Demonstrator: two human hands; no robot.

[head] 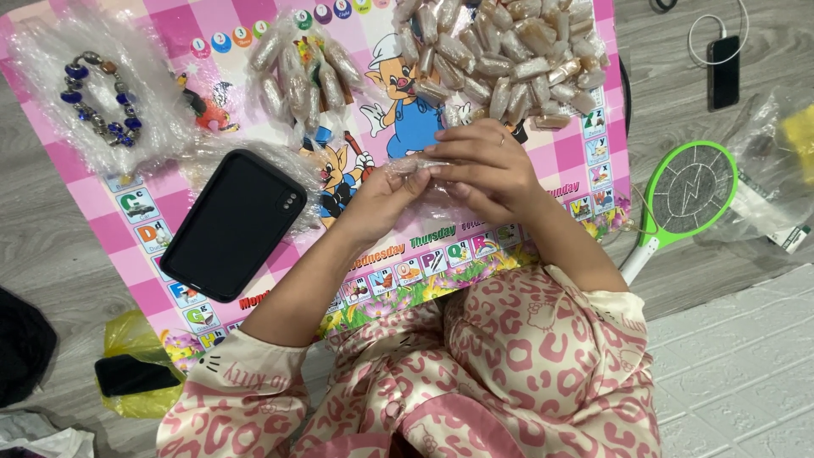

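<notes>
At frame centre a thin, crinkly plastic wrap (415, 167) is being pinched by left hand (381, 199) and right hand (483, 165); judged light, limp, slippery, best held at its edges.

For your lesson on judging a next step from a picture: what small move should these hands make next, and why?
Probably finish twisting the clear wrapper closed and set it on the pile of wrapped pieces. Both the left hand and the right hand pinch it between them above the pink mat, and the finished pieces lie just beyond.
</notes>
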